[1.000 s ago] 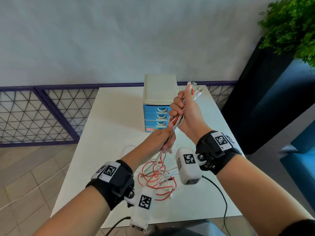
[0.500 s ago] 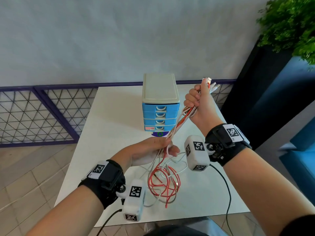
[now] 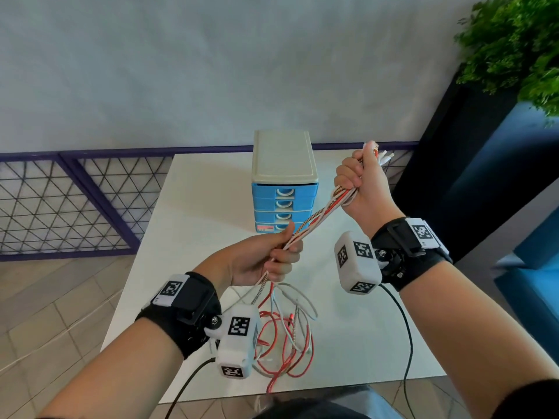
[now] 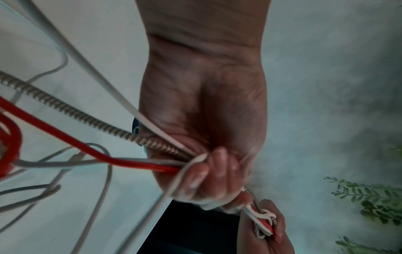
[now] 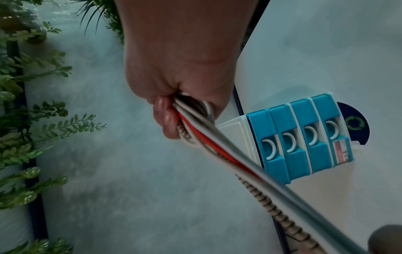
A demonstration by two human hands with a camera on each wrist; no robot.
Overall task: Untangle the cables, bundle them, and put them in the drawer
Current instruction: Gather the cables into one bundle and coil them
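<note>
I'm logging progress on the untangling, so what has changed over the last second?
The right hand, gripping the plug ends, has drawn away to the right. The left hand slid down the cables, stretching a straight run between the hands. The loose loops on the table look less knotted. Both hands kept their grip throughout; the drawer unit stayed put, its drawers closed.

Red, white and spiral-striped cables [image 3: 314, 220] are seen before a blue-fronted, cream-topped drawer unit [image 3: 282, 176].
</note>
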